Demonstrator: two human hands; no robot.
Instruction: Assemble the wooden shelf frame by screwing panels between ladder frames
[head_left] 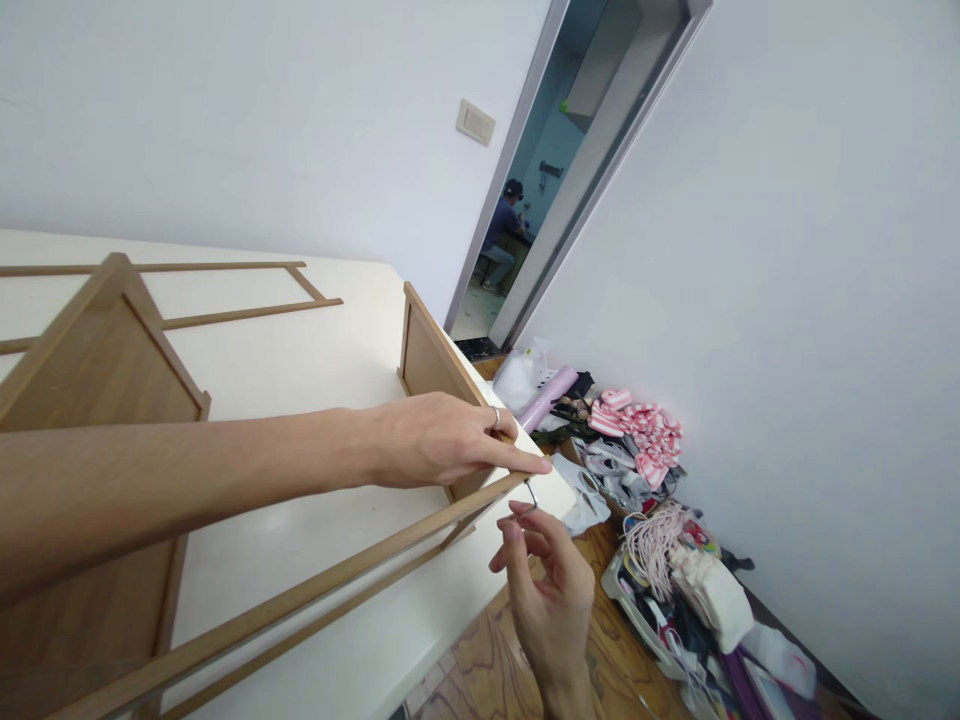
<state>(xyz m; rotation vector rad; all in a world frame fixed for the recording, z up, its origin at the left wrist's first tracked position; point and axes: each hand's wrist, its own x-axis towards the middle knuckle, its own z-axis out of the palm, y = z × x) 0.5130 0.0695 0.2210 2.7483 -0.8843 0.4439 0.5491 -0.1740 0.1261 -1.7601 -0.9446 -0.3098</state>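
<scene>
Right hand (551, 580) pinches a bent key (533, 496); left hand (450, 440), grip unclear, touches a seemingly light, stiff wooden frame (337, 577) best held near its end.

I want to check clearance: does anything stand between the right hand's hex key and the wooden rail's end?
Nothing visible does: the hex key in the right hand appears to reach the end of the wooden rail. The left hand has its index finger at that end, not between.
</scene>
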